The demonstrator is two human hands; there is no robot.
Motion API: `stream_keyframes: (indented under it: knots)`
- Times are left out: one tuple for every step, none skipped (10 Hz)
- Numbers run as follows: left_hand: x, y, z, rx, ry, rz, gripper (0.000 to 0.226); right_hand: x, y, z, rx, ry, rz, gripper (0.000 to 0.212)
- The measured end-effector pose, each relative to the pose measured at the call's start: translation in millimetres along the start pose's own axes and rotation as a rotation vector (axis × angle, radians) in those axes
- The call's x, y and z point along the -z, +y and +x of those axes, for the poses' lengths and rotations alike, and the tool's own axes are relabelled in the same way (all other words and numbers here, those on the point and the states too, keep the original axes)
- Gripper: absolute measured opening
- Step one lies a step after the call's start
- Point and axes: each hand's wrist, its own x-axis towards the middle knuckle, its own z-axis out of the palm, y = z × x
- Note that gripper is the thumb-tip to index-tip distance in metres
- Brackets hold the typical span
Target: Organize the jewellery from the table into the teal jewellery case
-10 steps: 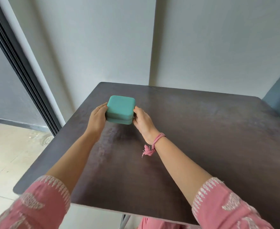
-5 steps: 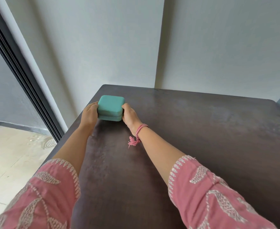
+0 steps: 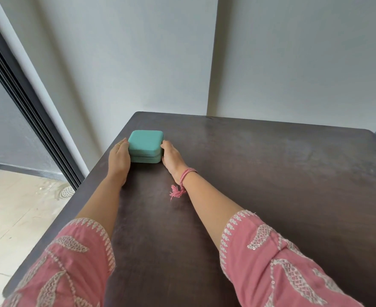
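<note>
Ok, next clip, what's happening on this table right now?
A person in pink embroidered sleeves holds a closed teal jewellery case between both hands. The left hand presses its left side and the right hand its right side. The case sits on the dark table near the far left corner, close to the edge. No loose jewellery shows on the tabletop. A pink thread bracelet is tied on the right wrist.

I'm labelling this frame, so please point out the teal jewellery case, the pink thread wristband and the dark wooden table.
Square teal jewellery case (image 3: 146, 142): head view, middle of its closed lid.
Pink thread wristband (image 3: 187, 173): head view, the loops around the right wrist.
Dark wooden table (image 3: 271, 173): head view, bare top.
</note>
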Motion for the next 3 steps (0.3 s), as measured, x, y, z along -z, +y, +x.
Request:
stream_keyframes:
  knots:
    - [-1.8,-2.1,-2.6,0.02,0.097,-0.058,0.029,1.0,-7.7,-11.5,-0.04,-0.009,0.013,0.026]
    - [-3.0,-1.7,-8.2,-0.026,0.171,-0.115,0.026,10.6,-6.3,-14.2,-0.058,0.039,-0.004,0.052]
    - [-0.5,-9.8,-10.1,0.001,0.234,-0.159,0.05,22.5,-2.1,-30.2,-0.056,0.084,-0.068,0.051]
